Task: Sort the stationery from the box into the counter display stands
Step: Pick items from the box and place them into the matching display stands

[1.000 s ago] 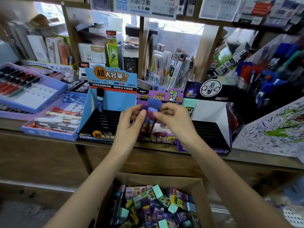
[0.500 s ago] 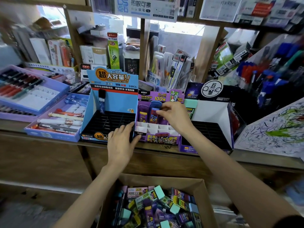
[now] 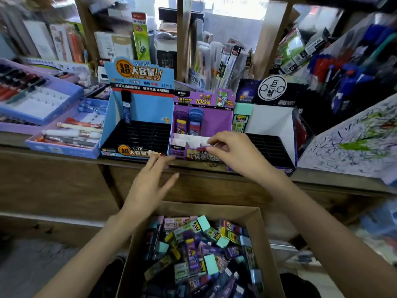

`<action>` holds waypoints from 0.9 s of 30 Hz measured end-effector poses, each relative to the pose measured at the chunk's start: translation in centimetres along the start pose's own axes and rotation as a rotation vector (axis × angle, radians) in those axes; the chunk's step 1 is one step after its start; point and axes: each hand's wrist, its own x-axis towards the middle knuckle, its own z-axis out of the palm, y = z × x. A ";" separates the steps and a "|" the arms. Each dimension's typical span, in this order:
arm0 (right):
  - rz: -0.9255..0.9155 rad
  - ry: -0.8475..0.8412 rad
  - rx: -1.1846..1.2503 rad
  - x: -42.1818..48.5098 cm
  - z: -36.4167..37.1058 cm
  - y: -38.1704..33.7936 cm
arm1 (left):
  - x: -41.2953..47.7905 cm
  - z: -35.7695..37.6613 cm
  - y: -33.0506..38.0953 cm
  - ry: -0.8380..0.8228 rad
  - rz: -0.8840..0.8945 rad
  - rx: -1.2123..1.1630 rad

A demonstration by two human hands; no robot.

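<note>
Shop counter [image 3: 214,166], right hand [image 3: 233,152] pinching lead case [image 3: 201,149] lying crosswise, purple stand [image 3: 217,125], left hand [image 3: 150,187] spread empty

A wooden counter [image 3: 53,186] fronts wooden shelf posts [image 3: 182,39], daylight coming through a window [image 3: 232,9] behind.

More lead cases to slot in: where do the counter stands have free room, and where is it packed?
Free: the blue stand's black grid, beyond one dark case at its back left; the purple stand's white slots between its two cases and the right hand; the white-walled stand's grid right of that hand. Crowded: the cardboard box and the pen trays.
</note>
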 end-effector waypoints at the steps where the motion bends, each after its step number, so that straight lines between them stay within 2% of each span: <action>1: 0.003 -0.042 0.031 -1.8 0.1 0.2 | -1.5 0.6 -0.2 -0.061 -0.019 -0.024; 5: 0.077 -0.269 0.039 -8.7 2.5 2.6 | -7.2 4.3 -1.9 -0.267 -0.183 -0.034; 8: 0.222 -0.423 0.042 -13.0 6.1 5.7 | -10.3 7.4 -3.2 -0.333 -0.285 -0.065; 12: 0.417 -0.541 -0.017 -17.6 11.1 9.5 | -13.3 11.2 -4.6 -0.455 -0.421 -0.104; 17: 0.541 -0.507 0.048 -21.7 15.6 10.9 | -15.6 14.7 -5.1 -0.540 -0.520 -0.066; 22: 0.458 -0.451 -0.058 -23.5 18.8 10.3 | -16.2 16.7 -5.0 -0.419 -0.555 0.060; 27: 0.418 -0.414 -0.026 -24.5 19.4 10.1 | -15.6 17.7 -4.8 -0.429 -0.624 0.130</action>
